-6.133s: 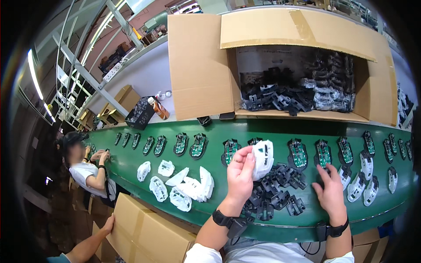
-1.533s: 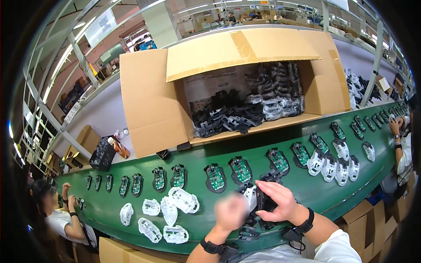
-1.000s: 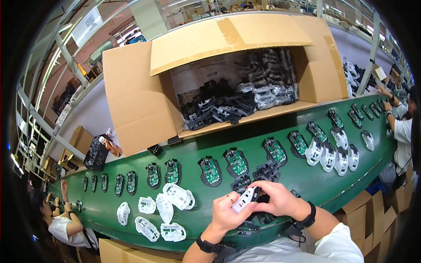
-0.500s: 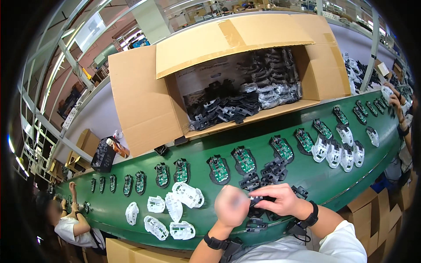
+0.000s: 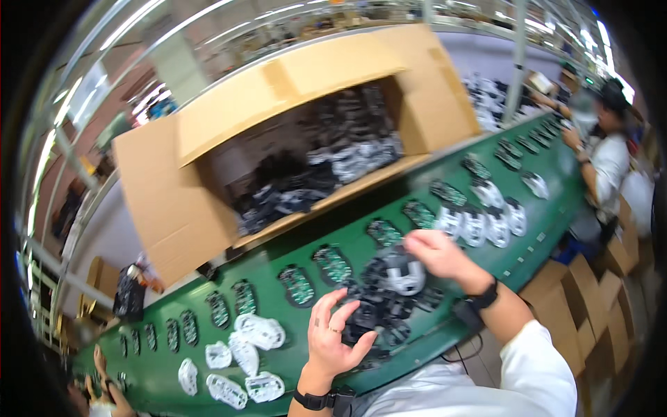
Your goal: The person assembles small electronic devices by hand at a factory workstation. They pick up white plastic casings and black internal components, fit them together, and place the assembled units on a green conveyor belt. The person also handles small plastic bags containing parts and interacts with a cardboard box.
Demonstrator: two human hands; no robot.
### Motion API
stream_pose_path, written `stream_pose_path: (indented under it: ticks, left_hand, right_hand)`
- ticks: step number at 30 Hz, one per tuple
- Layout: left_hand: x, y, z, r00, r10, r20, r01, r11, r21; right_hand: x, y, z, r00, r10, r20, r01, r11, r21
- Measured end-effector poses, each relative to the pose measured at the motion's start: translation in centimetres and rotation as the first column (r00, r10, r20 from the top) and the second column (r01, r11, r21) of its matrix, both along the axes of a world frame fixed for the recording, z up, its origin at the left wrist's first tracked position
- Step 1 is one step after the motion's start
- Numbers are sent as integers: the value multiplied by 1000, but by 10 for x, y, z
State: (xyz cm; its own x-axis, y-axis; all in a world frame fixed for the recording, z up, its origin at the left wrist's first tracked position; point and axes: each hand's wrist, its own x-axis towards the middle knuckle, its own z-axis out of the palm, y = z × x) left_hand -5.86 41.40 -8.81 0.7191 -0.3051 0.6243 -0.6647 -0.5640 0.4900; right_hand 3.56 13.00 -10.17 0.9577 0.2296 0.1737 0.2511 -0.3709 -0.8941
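Note:
My right hand point(image 5: 445, 256) pinches the upper edge of a white-and-black plastic shell point(image 5: 405, 276), which looks like a computer mouse housing and is tilted over a pile of black plastic parts point(image 5: 379, 311). To its left, my left hand point(image 5: 335, 339) is open, fingers spread and curved beside the same pile, with nothing visible in it. Loose white shells point(image 5: 244, 353) lie on the green conveyor belt point(image 5: 163, 363) left of my left hand. A row of green circuit boards in black bases point(image 5: 297, 285) runs along the belt beyond both hands.
A large open carton point(image 5: 167, 201) with bagged black parts stands behind the belt. More white shells point(image 5: 474, 228) lie at right. Co-workers sit at the far right point(image 5: 608, 163) and far left point(image 5: 104, 389). Folded cardboard point(image 5: 580, 295) stands on the floor at right.
The view has swung right and blurred. My hands, together over a small dark part before, are now apart. My left hand has opened, and my right hand now holds the white-and-black shell.

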Motion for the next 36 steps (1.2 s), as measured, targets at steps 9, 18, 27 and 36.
stream_pose_path:
  ticks: [9, 18, 27, 36]
  left_hand:
    - [-3, -8, -15, 991, -109, -75, 121, 976, 181]
    - [-10, -48, -17, 968, 86, -236, 87, 767, 636]
    - [-3, 15, -30, 966, -169, -196, 252, 788, 562]
    - [-45, 71, -53, 997, -72, -14, 71, 885, 460]
  right_hand:
    - [-21, -99, 8, 970, -240, -23, 238, 938, 251]
    - [-60, -62, 2, 904, -41, 425, 324, 715, -620]
    - [-66, 3, -18, 848, 424, 318, -121, 739, -662]
    - [-6, 39, -19, 589, 786, 189, -420, 497, -759]
